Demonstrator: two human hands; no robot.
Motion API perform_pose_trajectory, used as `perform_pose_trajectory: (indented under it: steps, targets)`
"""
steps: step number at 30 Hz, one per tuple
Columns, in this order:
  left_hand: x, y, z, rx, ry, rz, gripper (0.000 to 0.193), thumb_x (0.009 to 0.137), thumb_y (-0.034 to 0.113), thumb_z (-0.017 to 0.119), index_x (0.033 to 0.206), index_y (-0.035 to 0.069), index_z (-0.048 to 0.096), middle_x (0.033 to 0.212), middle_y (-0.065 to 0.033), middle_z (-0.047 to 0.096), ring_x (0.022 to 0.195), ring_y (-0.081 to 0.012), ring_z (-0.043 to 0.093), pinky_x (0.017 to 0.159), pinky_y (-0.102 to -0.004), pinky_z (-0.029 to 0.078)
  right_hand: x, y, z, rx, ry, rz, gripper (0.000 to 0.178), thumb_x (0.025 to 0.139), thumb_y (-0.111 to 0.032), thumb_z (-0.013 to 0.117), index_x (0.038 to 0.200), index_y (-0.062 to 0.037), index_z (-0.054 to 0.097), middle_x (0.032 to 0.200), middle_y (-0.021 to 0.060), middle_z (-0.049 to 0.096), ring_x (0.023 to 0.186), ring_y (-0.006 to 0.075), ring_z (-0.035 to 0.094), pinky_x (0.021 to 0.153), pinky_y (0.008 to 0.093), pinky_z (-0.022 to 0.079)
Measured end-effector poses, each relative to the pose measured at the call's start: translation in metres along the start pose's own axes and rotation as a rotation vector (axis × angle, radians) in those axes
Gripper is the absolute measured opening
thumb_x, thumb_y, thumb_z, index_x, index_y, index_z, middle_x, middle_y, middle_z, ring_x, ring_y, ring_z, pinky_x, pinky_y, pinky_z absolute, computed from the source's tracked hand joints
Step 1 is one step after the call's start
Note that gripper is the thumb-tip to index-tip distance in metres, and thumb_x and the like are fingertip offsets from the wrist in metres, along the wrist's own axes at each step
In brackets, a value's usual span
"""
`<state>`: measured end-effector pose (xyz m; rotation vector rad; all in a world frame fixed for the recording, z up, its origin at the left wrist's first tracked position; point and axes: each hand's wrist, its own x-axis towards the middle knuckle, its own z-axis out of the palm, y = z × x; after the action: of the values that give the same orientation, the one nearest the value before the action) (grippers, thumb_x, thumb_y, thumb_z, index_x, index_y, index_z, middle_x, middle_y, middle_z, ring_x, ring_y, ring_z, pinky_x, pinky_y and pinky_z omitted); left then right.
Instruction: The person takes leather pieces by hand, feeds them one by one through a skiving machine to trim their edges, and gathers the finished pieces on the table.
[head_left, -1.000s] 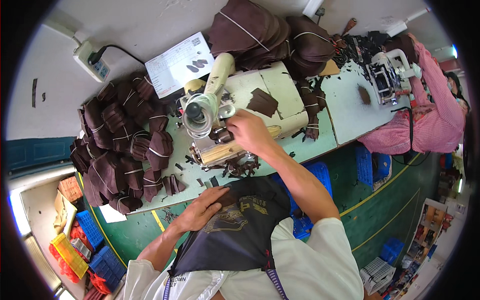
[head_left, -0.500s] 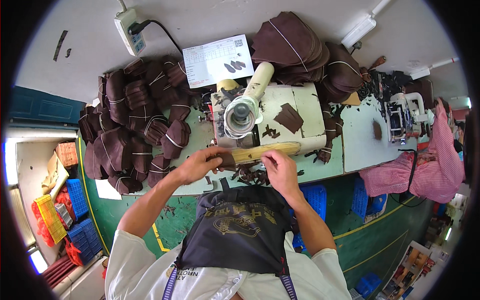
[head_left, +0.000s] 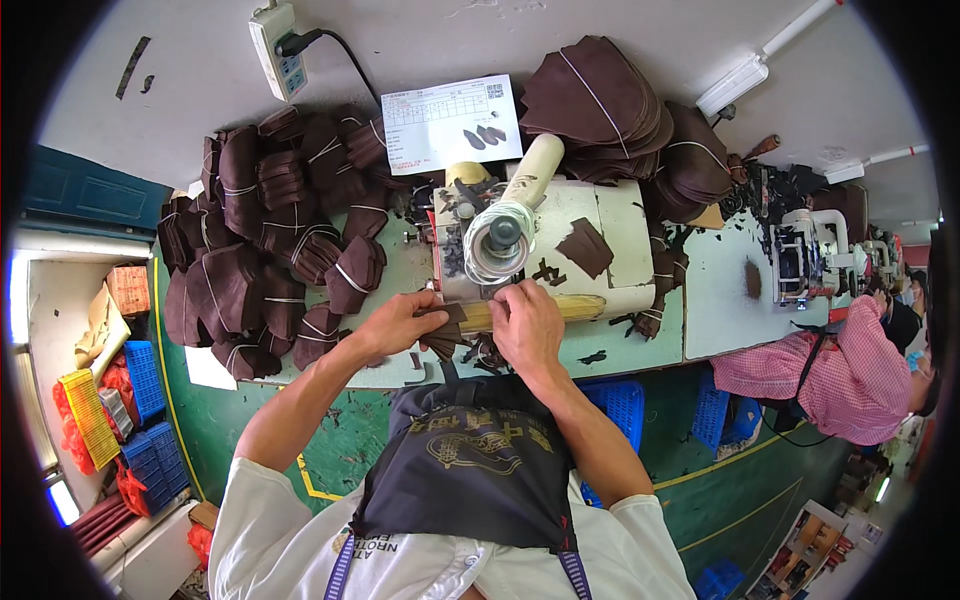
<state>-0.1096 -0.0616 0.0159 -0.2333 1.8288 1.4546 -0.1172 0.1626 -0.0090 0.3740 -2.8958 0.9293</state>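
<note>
A small dark brown leather piece (head_left: pixel 443 322) is being held at the front edge of a cream-coloured machine (head_left: pixel 600 235), near the middle of the view, just below the machine's round silver head (head_left: pixel 497 240). It is being pinched at its left end by the left hand (head_left: pixel 400 322), whose fingers are closed narrowly on it. At about three o'clock from the piece, the right hand (head_left: pixel 528 322) is being pressed down with curled fingers; whether it is gripping the piece or only steadying it cannot be told. A pale wooden strip (head_left: pixel 560 308) is lying along the machine's front edge, under and beside the right hand.

The piece is judged to be light, thin and floppy, so it is best being taken by its edges with fingertips from both sides and kept flat; being soft, it is likely to fold or slip if held at one corner only.

At nine to eleven o'clock, many tied bundles of brown pieces (head_left: pixel 270 240) are being stored on the green table (head_left: pixel 400 375). At twelve o'clock a white paper sheet (head_left: pixel 450 122) is lying, and at one o'clock larger stacked brown pieces (head_left: pixel 600 100). At three o'clock another person in a pink checked sleeve (head_left: pixel 830 375) is working at a second machine (head_left: pixel 805 255).
</note>
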Motion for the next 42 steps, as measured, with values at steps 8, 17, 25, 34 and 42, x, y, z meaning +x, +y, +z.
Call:
perform_pose_trajectory:
  steps: [8,17,25,34,42]
  targets:
    - [0.0,0.001,0.001,-0.002,-0.002,-0.017,0.025,0.1,0.022,0.059,0.108,-0.001,0.063,0.084,-0.0037,0.066,0.064,-0.0082,0.056,0.059,-0.0262,0.047,-0.002,0.007,0.02,0.163,0.288,-0.003,0.01,0.082,-0.005,0.07,0.083,-0.0036,0.06,0.082,0.0126,0.058,0.075,0.0331,0.057,0.067,0.0439,0.045]
    - [-0.001,-0.006,-0.001,-0.024,0.007,-0.022,0.026,0.099,0.023,0.06,0.107,-0.002,0.064,0.086,-0.0047,0.066,0.067,-0.0093,0.056,0.061,-0.0279,0.047,-0.034,0.033,-0.068,-0.015,-0.331,0.137,0.014,0.087,-0.008,0.069,0.099,-0.0038,0.063,0.088,0.0135,0.063,0.074,0.0314,0.063,0.068,0.0414,0.05]
    - [-0.006,0.0,0.003,-0.005,0.017,-0.008,0.026,0.099,0.024,0.059,0.106,-0.001,0.064,0.083,-0.0044,0.066,0.066,-0.0091,0.056,0.06,-0.0274,0.047,-0.012,0.008,-0.008,0.234,0.006,0.105,0.032,0.081,-0.018,0.079,0.106,-0.005,0.063,0.088,0.0111,0.06,0.084,0.0304,0.061,0.073,0.0411,0.049]
    - [-0.007,-0.009,0.001,-0.058,0.037,-0.013,0.027,0.1,0.024,0.059,0.105,-0.002,0.065,0.084,-0.0038,0.066,0.067,-0.009,0.057,0.061,-0.0274,0.049,-0.009,0.01,0.012,0.12,0.128,0.047,0.015,0.084,-0.011,0.072,0.092,-0.0051,0.061,0.088,0.0111,0.06,0.08,0.0308,0.058,0.071,0.0406,0.046]
    - [-0.003,-0.011,0.002,-0.095,0.06,0.005,0.024,0.1,0.026,0.06,0.104,0.002,0.065,0.076,0.0005,0.064,0.06,-0.0041,0.056,0.052,-0.0226,0.037,-0.021,0.048,-0.023,0.376,0.328,0.267,0.007,0.09,-0.007,0.063,0.096,-0.0042,0.062,0.095,0.0138,0.058,0.08,0.0306,0.057,0.075,0.0376,0.047]
